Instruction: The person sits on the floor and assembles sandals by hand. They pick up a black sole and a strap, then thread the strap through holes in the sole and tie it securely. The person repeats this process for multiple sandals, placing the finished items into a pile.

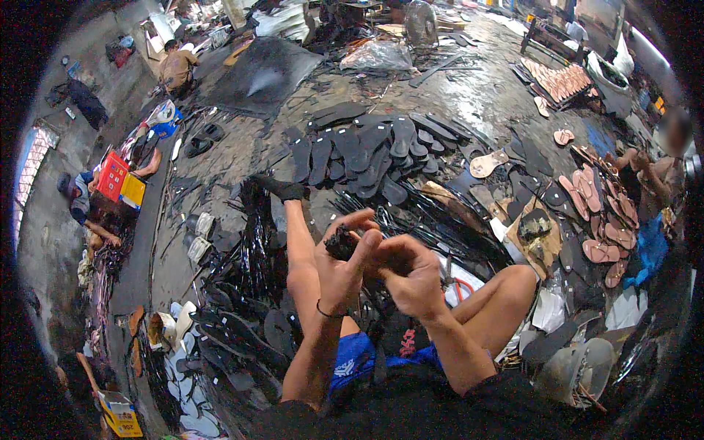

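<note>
Above my lap, my left hand [339, 273] is closed around a small, crumpled black piece [339, 243], with the thumb raised over it. I cannot make out what kind of thing it is. Close against it on the right is my right hand [414, 282], its fingers curled and pinched toward the left hand. Whatever they pinch is hidden and partly smeared by motion. Long shiny black strips [257, 246] lie beside my left leg. Past my foot spreads a heap of black shoe soles [352, 150].
Pink sandals [587, 187] lie to the right, near another person [653, 169]. A brown piece [539, 235] rests beyond my right knee. More dark soles [235, 341] are at my left. Two other people [178, 67] sit on the left side, one beside a red box [112, 176].
</note>
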Available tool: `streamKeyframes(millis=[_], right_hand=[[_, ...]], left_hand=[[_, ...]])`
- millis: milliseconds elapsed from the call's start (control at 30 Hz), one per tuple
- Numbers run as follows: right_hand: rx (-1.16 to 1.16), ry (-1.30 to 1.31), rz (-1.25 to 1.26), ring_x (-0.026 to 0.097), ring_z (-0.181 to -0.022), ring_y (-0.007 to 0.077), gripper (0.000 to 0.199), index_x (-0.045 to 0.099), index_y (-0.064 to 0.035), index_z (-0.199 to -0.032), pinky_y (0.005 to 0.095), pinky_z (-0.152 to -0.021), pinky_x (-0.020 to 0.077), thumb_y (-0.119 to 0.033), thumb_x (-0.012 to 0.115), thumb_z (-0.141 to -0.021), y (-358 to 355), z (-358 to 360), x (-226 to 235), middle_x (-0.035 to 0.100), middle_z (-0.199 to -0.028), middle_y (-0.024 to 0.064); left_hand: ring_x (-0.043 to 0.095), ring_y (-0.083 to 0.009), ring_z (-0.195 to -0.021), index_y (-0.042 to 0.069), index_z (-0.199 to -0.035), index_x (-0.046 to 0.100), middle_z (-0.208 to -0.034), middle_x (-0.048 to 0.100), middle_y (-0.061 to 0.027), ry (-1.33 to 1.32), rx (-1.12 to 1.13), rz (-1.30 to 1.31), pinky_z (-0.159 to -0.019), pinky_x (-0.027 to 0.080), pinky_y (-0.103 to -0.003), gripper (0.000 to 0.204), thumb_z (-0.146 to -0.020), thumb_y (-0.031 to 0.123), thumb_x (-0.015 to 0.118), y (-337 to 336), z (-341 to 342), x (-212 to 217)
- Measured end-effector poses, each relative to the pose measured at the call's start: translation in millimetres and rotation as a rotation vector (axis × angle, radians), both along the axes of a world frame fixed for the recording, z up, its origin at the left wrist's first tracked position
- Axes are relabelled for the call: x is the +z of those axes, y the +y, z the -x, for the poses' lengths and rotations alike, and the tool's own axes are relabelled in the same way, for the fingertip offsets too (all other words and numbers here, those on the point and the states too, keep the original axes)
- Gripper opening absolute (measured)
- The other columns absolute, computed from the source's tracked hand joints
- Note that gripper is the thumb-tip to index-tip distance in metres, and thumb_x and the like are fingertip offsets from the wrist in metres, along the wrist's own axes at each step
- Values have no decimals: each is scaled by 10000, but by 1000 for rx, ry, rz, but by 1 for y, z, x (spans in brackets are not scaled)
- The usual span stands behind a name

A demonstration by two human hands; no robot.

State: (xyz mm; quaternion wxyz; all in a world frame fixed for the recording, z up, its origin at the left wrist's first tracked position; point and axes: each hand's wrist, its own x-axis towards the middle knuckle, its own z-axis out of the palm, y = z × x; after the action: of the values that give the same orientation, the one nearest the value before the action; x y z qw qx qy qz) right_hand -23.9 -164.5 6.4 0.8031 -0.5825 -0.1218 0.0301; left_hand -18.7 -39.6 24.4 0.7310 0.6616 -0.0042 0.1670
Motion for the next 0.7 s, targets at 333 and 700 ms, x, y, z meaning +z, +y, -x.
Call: streamKeyframes(millis=[333,700], right_hand=[[-365,-763,590,516,-1242,332,445,640,-18,-1199,449,-1062,378,-203,753,-810,-29,-20,44,604,-1237,165],[552,-292,243,657,-877,412,284,640,-64,-1096,468,-778,522,-270,693,-909,54,-2,-113,681,-960,227]], left_hand=[[631,-131,-824,-24,-995,655,-900,671,-93,-77,0,-391,-752,498,-266,366,-1020,327,555,29,-6,-20],[182,-44,-455,167,-741,409,-600,225,71,-57,323,527,-397,177,-240,381,-1050,383,461,135,-17,60]])
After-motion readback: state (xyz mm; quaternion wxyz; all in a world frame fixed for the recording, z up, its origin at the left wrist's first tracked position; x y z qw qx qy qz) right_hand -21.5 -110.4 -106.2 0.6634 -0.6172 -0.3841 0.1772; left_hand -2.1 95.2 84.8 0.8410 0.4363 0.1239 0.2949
